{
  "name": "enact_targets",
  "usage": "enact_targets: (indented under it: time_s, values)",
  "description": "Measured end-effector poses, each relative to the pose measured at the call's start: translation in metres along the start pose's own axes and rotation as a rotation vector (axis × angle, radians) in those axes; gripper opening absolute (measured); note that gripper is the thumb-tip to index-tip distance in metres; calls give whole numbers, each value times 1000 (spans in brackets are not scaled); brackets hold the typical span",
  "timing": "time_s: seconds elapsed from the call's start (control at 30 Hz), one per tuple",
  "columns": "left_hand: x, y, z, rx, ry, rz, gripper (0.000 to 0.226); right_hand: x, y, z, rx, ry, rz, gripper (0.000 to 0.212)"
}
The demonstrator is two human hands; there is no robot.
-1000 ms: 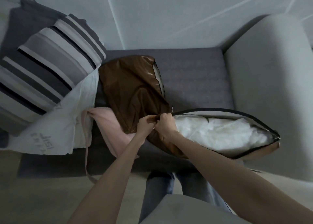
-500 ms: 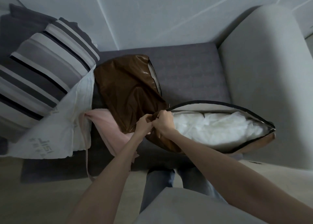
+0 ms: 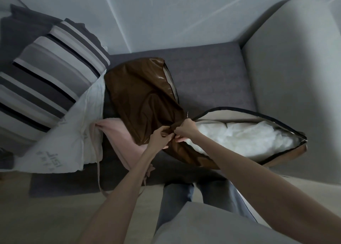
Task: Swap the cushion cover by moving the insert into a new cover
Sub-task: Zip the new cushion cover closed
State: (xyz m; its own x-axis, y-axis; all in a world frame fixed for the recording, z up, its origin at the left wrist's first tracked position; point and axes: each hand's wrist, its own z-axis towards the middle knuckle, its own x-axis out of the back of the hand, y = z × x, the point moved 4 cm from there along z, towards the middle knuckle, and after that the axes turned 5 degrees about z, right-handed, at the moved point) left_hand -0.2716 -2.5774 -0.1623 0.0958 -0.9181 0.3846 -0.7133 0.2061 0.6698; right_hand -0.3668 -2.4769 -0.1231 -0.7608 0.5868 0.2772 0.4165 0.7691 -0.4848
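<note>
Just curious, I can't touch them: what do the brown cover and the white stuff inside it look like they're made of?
Brown cover: looks like a smooth, glossy fabric, maybe satin or faux leather; it catches bright highlights and folds softly where both hands pinch it. White insert: seems a thin, crinkled white cloth shell over soft filling, judging by its puffy, rumpled surface; the filling itself is hidden.

Faint print on the white bag (image 3: 60, 151) (illegible).

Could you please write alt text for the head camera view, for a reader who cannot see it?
Both hands, left hand and right hand, pinch the corner of a brown cushion cover on a grey sofa, its open side showing the white insert. A striped cushion and pink fabric lie to the left.
</note>
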Motion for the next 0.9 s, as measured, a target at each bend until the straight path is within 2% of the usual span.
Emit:
enact_targets:
  time_s: [0.17, 0.27, 0.43, 0.6, 0.7, 0.83, 0.9]
  values:
    - [-1, -7, 10, 163, -18, -248, 30, -4, -1, 4, -43, -94, 13, 13]
    - [0, -12, 15, 195, -46, -275, 32, -7, -1, 6, -27, -101, -26, 16]
    - [3, -18, 15, 377, -107, -600, 9, -14, 1, 10, 11, -118, -82, 16]
    - [-2, -23, 17, 262, 0, -413, 10, -21, 6, 15, 51, -98, -137, 17]
    - [-2, -18, 19, 140, 89, -176, 19, -20, 5, 17, 106, -15, -206, 22]
    - [4, -8, 19, 75, 152, -125, 14, -19, -10, 13, 234, 118, -338, 27]
    - [8, -5, 20, 51, 179, -73, 12, -15, -16, 11, 276, 163, -404, 23]
